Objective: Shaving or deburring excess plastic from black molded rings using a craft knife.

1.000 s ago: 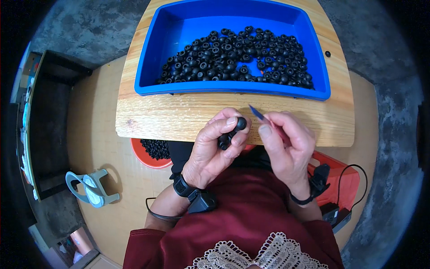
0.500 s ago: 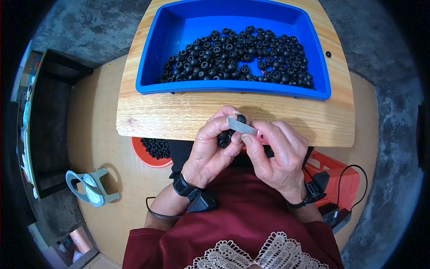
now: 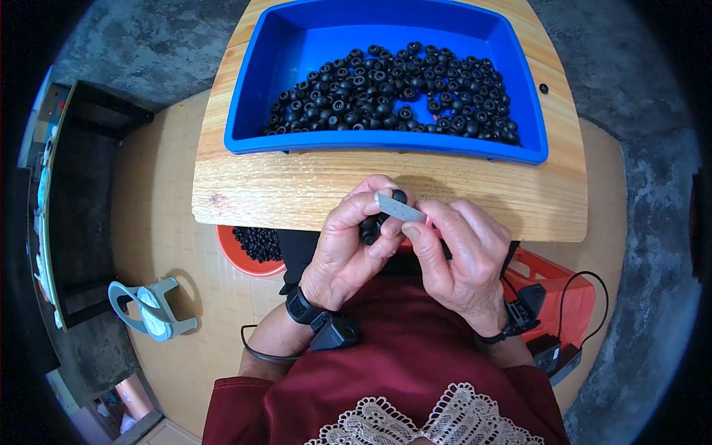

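A few small black rubber rings (image 3: 368,226) are pinched in the left hand (image 3: 348,248) just near of the wooden board (image 3: 297,194), so the thin grey blade (image 3: 400,208) gripped by the right hand's (image 3: 460,259) fingertips can be worked against them, with the blue tray (image 3: 256,111) of rings kept within reach on the far side

Small black rubber part (image 3: 368,228), grey flat blade (image 3: 401,208) touching.

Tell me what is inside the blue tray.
The blue tray holds a heap of small black round pieces, thickest along its near side. Its far floor is bare blue; whatever lies beneath the heap is covered.
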A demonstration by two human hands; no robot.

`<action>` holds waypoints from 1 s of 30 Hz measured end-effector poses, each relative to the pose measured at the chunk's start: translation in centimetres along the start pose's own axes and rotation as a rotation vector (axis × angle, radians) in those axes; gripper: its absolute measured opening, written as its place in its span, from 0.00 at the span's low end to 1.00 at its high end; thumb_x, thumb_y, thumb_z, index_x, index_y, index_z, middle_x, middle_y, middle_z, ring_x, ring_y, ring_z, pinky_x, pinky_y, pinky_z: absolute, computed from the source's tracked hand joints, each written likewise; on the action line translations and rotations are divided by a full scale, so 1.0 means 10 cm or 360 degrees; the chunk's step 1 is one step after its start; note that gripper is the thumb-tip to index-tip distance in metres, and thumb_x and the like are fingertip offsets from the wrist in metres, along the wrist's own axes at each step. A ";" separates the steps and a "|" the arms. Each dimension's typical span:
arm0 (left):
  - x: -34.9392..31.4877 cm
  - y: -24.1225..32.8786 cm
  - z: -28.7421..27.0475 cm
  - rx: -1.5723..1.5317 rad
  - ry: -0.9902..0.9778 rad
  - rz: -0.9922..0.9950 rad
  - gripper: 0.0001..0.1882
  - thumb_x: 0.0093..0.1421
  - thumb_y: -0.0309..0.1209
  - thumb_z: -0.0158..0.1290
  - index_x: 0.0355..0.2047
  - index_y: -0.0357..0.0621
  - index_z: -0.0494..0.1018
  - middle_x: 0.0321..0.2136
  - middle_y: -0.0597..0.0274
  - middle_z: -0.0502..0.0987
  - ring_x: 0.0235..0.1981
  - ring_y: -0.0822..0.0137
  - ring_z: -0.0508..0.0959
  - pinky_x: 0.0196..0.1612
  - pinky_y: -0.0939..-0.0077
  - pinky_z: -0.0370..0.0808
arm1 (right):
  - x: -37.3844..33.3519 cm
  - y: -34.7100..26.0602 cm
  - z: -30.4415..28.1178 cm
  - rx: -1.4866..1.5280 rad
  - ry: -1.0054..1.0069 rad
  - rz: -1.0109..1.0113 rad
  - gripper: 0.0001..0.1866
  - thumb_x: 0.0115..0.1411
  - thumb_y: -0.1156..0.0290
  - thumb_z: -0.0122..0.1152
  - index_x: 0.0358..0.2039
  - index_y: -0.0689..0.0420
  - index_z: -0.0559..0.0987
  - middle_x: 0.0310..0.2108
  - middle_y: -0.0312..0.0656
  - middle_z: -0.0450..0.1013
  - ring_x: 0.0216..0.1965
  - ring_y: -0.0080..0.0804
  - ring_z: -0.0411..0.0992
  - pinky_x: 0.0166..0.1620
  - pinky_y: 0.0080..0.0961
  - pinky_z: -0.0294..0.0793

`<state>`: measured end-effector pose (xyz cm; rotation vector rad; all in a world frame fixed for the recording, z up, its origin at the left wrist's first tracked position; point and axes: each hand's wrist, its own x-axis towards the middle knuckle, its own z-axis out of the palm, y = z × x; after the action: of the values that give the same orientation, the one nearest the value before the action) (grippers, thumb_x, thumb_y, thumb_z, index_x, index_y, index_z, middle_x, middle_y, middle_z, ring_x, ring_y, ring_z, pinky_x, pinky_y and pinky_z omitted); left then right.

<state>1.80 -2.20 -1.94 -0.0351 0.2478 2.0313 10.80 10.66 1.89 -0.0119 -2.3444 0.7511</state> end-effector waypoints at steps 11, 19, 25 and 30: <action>-0.05 0.04 0.16 0.0128 -0.0067 -0.0016 0.06 0.58 0.30 0.51 0.31 0.40 0.70 0.18 0.60 0.66 0.12 0.76 0.63 0.13 0.89 0.61 | -0.03 0.14 -0.04 0.0126 0.0074 0.0279 0.06 0.53 0.74 0.61 0.27 0.63 0.75 0.17 0.43 0.67 0.17 0.37 0.67 0.19 0.30 0.64; -0.06 0.02 0.14 -0.0008 0.0108 -0.0025 0.06 0.59 0.31 0.50 0.30 0.40 0.69 0.18 0.60 0.66 0.09 0.75 0.62 0.10 0.87 0.60 | 0.00 -0.04 -0.10 0.0295 0.0032 0.0400 0.07 0.53 0.74 0.62 0.28 0.64 0.75 0.19 0.42 0.69 0.17 0.31 0.68 0.21 0.25 0.65; -0.07 -0.01 0.13 -0.0005 0.0166 -0.0018 0.07 0.59 0.31 0.50 0.30 0.40 0.68 0.19 0.59 0.68 0.09 0.74 0.63 0.11 0.87 0.61 | 0.15 -0.13 -0.07 0.0480 0.0057 0.0427 0.07 0.51 0.74 0.65 0.27 0.62 0.76 0.20 0.42 0.71 0.19 0.30 0.70 0.22 0.23 0.67; -0.08 0.02 0.10 0.0082 0.0025 -0.0028 0.07 0.59 0.31 0.50 0.30 0.40 0.68 0.20 0.59 0.69 0.09 0.74 0.63 0.11 0.87 0.61 | 0.19 -0.19 0.05 0.0636 0.0037 0.0460 0.05 0.49 0.79 0.64 0.26 0.61 0.76 0.19 0.40 0.70 0.19 0.29 0.70 0.23 0.22 0.67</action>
<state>2.04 -2.80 -0.82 -0.0212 0.3084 2.0073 9.36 9.18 3.78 -0.1867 -2.1548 1.3427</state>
